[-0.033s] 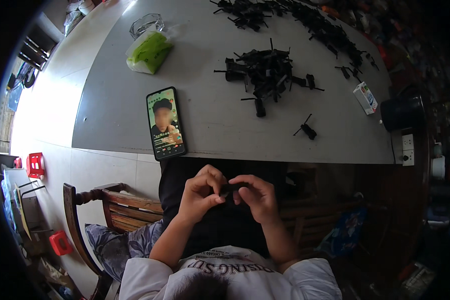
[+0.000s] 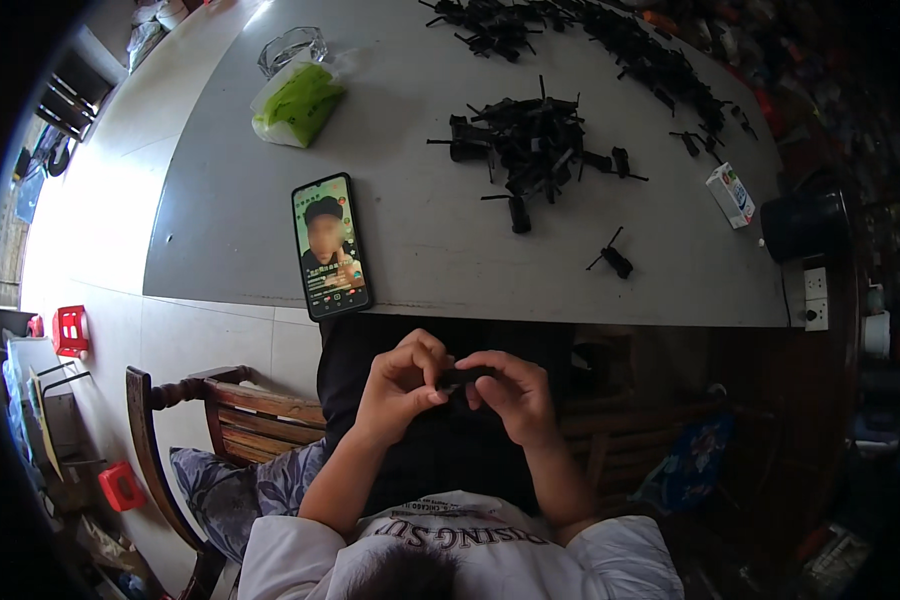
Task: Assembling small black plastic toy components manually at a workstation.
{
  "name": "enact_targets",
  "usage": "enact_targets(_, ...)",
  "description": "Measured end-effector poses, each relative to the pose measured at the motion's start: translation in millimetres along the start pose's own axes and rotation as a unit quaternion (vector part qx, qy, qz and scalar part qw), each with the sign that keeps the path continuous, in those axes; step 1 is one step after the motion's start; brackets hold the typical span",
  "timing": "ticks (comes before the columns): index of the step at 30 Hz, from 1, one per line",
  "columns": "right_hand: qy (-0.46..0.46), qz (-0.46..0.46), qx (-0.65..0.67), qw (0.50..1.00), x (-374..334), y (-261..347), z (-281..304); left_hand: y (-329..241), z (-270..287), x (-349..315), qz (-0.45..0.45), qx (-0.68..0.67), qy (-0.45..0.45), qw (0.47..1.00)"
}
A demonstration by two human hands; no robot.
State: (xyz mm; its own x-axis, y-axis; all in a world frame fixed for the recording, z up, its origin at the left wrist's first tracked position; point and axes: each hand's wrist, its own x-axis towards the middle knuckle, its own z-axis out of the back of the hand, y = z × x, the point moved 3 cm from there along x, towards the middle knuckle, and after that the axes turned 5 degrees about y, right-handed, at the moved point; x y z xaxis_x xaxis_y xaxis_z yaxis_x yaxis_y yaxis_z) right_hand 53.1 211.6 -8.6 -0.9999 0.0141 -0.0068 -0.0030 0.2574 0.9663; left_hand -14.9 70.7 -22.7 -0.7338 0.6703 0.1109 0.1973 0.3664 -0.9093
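A small black piece (image 2: pixel 467 376) is held between my two hands, over my lap and just short of the table's near edge. My left hand (image 2: pixel 406 385) pinches its left end between thumb and fingers. From the other side, my right hand (image 2: pixel 513 393) grips it with thumb and bent fingers. Fingers cover much of the piece, so its exact shape is hidden. On the table beyond lies a heap of black cylindrical parts (image 2: pixel 530 150) with thin, stick-like ends. One similar black part (image 2: pixel 617 262) lies apart, nearer the table's edge.
A phone (image 2: pixel 332 245) with a lit screen lies at the grey table's (image 2: pixel 420 270) near edge. Behind it are a green-and-white packet (image 2: pixel 300 105) and a glass ashtray (image 2: pixel 292 48). More black parts (image 2: pixel 660 70) line the far right, near a small carton (image 2: pixel 732 196). A wooden bench (image 2: pixel 270 425) surrounds me.
The picture on the phone screen has shifted slightly. My hands stay in nearly the same place around the black piece.
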Motion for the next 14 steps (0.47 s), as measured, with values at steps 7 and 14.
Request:
enact_targets(7,0.024,0.134,-0.188,0.973,5,15,1,4,-10,5,0.140,-0.109,0.030,0.984)
enact_targets(14,-0.025,0.204,-0.288,0.935,2,16,-5,7,-16,3,0.108,-0.143,-0.026,0.983)
